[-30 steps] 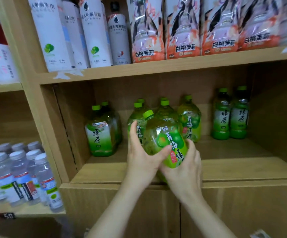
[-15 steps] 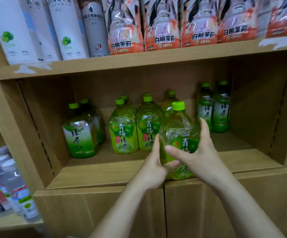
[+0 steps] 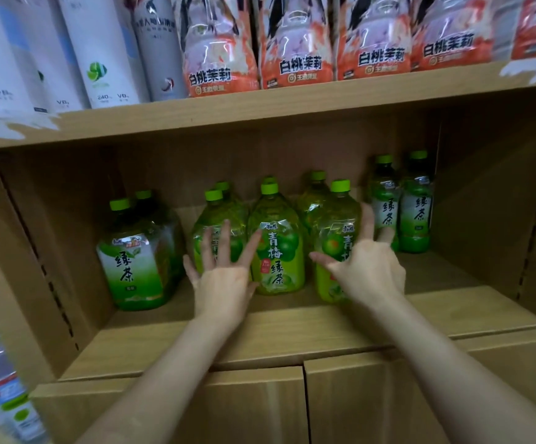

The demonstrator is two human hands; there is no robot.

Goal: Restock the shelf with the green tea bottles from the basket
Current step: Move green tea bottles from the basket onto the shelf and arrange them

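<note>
A green tea bottle [image 3: 337,245] with a green cap stands upright on the wooden shelf [image 3: 292,334], at the right end of a front row with two like bottles [image 3: 277,248]. My right hand [image 3: 367,267] is spread open just in front of it, fingers along its right side. My left hand [image 3: 223,270] is open too, fingers splayed before the left bottle [image 3: 210,225] of the row. More bottles stand behind the row. No basket is in view.
A wider green tea bottle [image 3: 135,261] stands at the shelf's left, two slim ones [image 3: 401,206] at the back right. The upper shelf [image 3: 260,107] holds white bottles and orange peach tea bottles. Water bottles [image 3: 0,398] sit at the lower left. Cabinet doors [image 3: 305,402] lie below.
The bottle that both hands held has been set down on the shelf at the right of the front row. Both hands have let go and opened.
</note>
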